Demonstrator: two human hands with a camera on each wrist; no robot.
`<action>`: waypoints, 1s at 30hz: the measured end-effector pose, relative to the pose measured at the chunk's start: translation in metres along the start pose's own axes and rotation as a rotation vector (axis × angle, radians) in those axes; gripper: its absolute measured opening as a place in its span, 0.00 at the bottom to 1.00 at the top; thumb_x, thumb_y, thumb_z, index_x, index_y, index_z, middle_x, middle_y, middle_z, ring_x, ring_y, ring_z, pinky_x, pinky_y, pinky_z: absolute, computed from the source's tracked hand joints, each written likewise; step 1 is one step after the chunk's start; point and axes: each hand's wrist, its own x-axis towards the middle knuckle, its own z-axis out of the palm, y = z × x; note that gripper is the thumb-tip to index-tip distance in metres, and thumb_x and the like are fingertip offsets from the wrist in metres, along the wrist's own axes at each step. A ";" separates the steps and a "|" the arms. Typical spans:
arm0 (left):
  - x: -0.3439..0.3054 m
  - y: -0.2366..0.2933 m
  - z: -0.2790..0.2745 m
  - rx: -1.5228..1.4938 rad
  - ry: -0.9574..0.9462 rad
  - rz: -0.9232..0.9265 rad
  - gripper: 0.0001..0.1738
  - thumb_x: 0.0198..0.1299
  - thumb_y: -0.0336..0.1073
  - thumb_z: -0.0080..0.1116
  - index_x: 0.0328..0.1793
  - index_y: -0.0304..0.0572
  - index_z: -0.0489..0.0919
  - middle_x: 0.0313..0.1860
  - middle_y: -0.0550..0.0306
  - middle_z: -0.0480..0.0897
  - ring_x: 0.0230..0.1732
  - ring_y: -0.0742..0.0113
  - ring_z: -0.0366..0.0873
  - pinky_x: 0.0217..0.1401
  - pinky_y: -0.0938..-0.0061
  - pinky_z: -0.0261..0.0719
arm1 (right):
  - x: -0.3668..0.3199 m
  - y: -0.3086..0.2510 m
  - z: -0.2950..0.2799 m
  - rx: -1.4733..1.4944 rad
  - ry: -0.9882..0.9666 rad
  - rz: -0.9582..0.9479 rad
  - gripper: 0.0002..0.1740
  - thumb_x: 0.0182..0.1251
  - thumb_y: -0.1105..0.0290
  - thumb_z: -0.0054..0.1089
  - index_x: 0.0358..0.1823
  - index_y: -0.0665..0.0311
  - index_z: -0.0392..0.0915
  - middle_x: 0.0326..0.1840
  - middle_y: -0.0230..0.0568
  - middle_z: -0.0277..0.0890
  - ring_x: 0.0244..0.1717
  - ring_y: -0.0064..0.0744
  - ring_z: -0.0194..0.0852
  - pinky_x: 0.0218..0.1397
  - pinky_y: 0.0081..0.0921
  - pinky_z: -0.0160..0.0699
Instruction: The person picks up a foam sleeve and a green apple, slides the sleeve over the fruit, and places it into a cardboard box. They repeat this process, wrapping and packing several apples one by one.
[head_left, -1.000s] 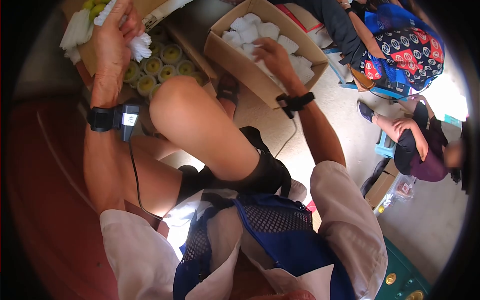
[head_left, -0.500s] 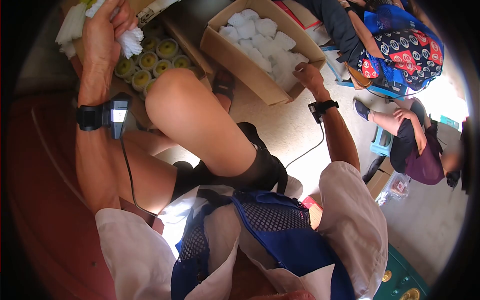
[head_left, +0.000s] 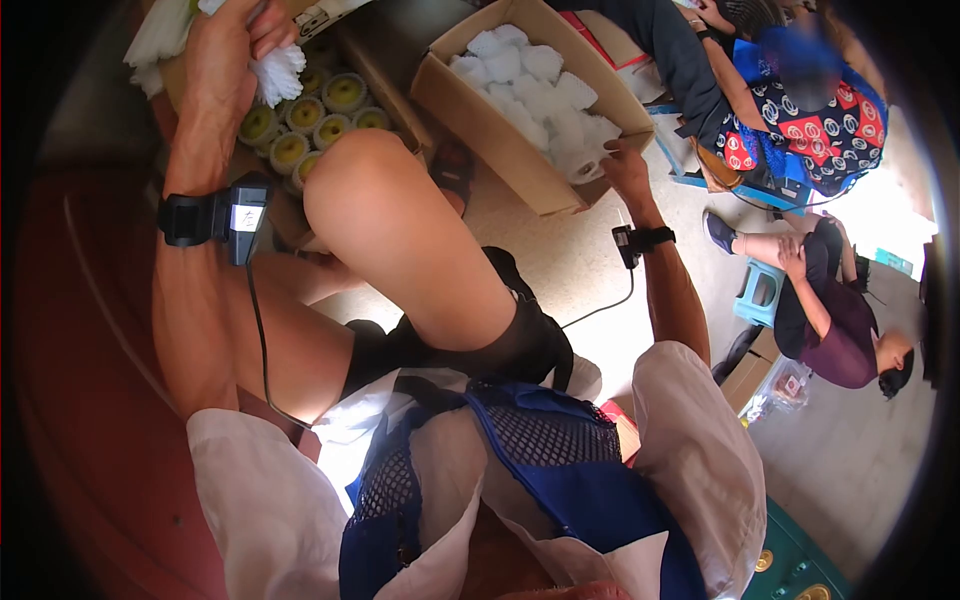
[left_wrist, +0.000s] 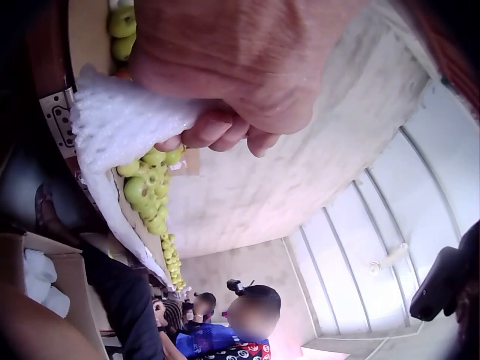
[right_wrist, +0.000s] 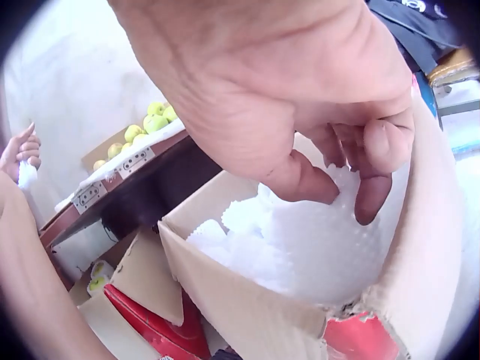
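White foam net sleeves are bunched in my left hand; the left wrist view shows its fingers curled round the foam. My right hand is at the near right corner of a cardboard box filled with white foam-wrapped pieces. In the right wrist view, the thumb and fingers of my right hand pinch the top of a white foam-wrapped piece inside the box. What the foam covers is hidden.
Left of that box, another box holds yellow-green fruit in foam nets. Green apples lie along a raised surface. My bare knee is between the arms. Two people sit on the right, one near a blue stool.
My right hand has moved from above the middle of the foam-filled box to its right corner and now pinches a foam-wrapped piece. My left hand still grips the foam nets.
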 end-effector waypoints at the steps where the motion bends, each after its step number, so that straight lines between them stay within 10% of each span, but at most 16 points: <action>1: -0.004 0.003 0.005 -0.001 0.020 0.017 0.16 0.71 0.41 0.63 0.31 0.52 0.70 0.17 0.73 0.61 0.14 0.79 0.54 0.19 0.80 0.55 | 0.005 0.011 -0.004 0.124 0.007 -0.009 0.27 0.61 0.68 0.60 0.62 0.68 0.76 0.48 0.47 0.86 0.41 0.39 0.86 0.40 0.31 0.83; 5: -0.005 0.001 0.009 0.058 0.013 0.125 0.15 0.69 0.39 0.66 0.33 0.50 0.72 0.18 0.72 0.63 0.15 0.79 0.55 0.19 0.80 0.57 | -0.037 -0.064 -0.067 0.593 -0.070 0.155 0.24 0.62 0.76 0.58 0.61 0.65 0.78 0.45 0.36 0.86 0.36 0.21 0.82 0.25 0.14 0.64; 10: 0.013 -0.021 -0.017 0.199 -0.325 0.013 0.11 0.65 0.40 0.70 0.43 0.41 0.83 0.19 0.73 0.66 0.20 0.81 0.59 0.28 0.80 0.58 | -0.062 -0.139 -0.083 0.758 0.002 -0.001 0.20 0.66 0.79 0.56 0.60 0.69 0.78 0.45 0.37 0.86 0.35 0.20 0.81 0.25 0.13 0.64; 21: -0.013 -0.024 0.002 0.501 -0.497 -0.132 0.16 0.62 0.45 0.72 0.49 0.44 0.87 0.36 0.68 0.84 0.24 0.79 0.68 0.26 0.81 0.69 | -0.090 -0.320 -0.035 0.754 -0.068 -0.345 0.18 0.70 0.68 0.62 0.58 0.69 0.81 0.42 0.36 0.85 0.37 0.19 0.81 0.33 0.19 0.69; 30: -0.008 -0.032 -0.009 0.604 -0.463 -0.131 0.17 0.63 0.45 0.72 0.50 0.42 0.87 0.36 0.66 0.84 0.28 0.79 0.71 0.28 0.79 0.71 | -0.077 -0.364 -0.009 0.776 -0.090 -0.448 0.19 0.68 0.72 0.62 0.57 0.75 0.80 0.44 0.40 0.85 0.37 0.22 0.80 0.42 0.21 0.78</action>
